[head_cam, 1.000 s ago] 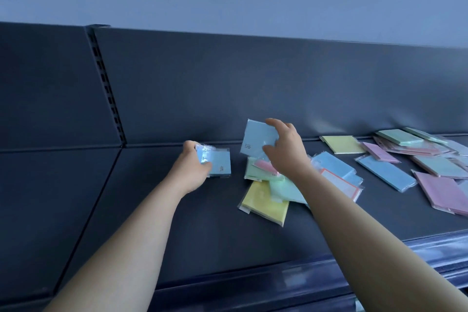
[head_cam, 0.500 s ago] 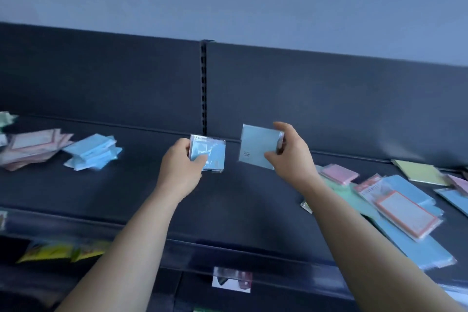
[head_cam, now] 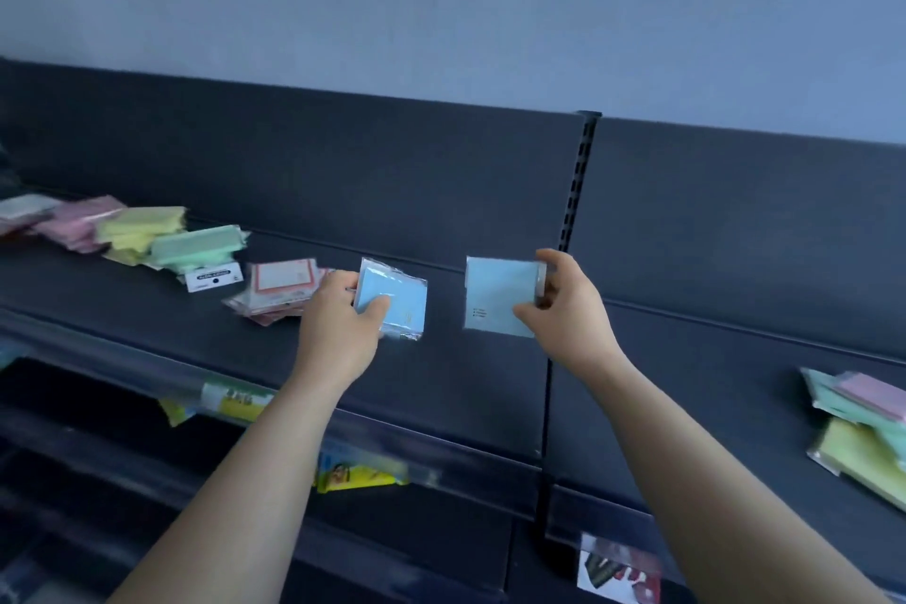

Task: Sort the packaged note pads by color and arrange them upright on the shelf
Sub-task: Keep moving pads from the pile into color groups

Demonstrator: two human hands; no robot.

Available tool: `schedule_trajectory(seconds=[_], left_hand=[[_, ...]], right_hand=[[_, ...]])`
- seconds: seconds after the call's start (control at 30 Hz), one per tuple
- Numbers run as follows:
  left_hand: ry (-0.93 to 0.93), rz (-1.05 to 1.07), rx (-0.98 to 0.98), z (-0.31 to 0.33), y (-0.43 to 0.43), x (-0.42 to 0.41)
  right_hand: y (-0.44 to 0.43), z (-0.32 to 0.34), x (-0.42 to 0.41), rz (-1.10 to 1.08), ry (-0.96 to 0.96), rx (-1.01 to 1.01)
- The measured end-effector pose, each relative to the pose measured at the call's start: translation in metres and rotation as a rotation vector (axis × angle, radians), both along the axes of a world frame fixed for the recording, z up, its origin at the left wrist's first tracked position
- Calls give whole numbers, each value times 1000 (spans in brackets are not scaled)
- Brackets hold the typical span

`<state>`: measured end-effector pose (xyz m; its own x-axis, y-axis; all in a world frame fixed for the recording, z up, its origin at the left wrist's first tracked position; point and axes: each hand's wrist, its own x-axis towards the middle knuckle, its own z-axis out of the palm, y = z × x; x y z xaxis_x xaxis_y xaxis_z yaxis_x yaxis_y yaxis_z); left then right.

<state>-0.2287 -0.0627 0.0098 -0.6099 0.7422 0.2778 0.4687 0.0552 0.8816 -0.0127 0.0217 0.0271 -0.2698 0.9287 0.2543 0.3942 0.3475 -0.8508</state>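
Observation:
My left hand (head_cam: 338, 324) grips a small blue note pad (head_cam: 399, 297) in clear wrap, held above the dark shelf (head_cam: 441, 387). My right hand (head_cam: 564, 309) pinches a second, slightly larger blue note pad (head_cam: 497, 294) by its right edge, upright, a short gap right of the first. On the shelf to the left lie sorted piles: pink pads (head_cam: 78, 221), yellow pads (head_cam: 139, 226), green pads (head_cam: 196, 248) and red-bordered pads (head_cam: 279, 282). A mixed heap of pink, green and yellow pads (head_cam: 863, 427) lies at the far right.
A slotted upright post (head_cam: 578, 191) divides the shelf's back panel into two bays. A white label card (head_cam: 213, 280) lies in front of the green pile. Price tags and coloured packets (head_cam: 358, 476) hang below the shelf's front rail.
The view has swung left, so the sorted piles on the left bay came into sight and the mixed heap slid to the right edge. Both hands still hold their blue pads, carried leftward.

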Motion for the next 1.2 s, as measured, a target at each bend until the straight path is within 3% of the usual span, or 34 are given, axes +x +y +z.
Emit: schedule_trajectory(seconds=[0.4,0.57,0.8,0.97,1.2], left_hand=[[29,-181,-148,10,41,-81],[238,-148,-243,0,60,-92],[349,-239,-248,-4,57,-103],[366,-262,-287,-5,51,-113],[654,-147,-166,3,38,-114]], right_hand=[[-11,1,-84,-195,99,-71],[-2,0,-103,-219,105,-140],[17,-5,-139,-129,21,-232],[24,-7,-154,-99,-220,-257],[19,-9,-151,-131,-397,-45]])
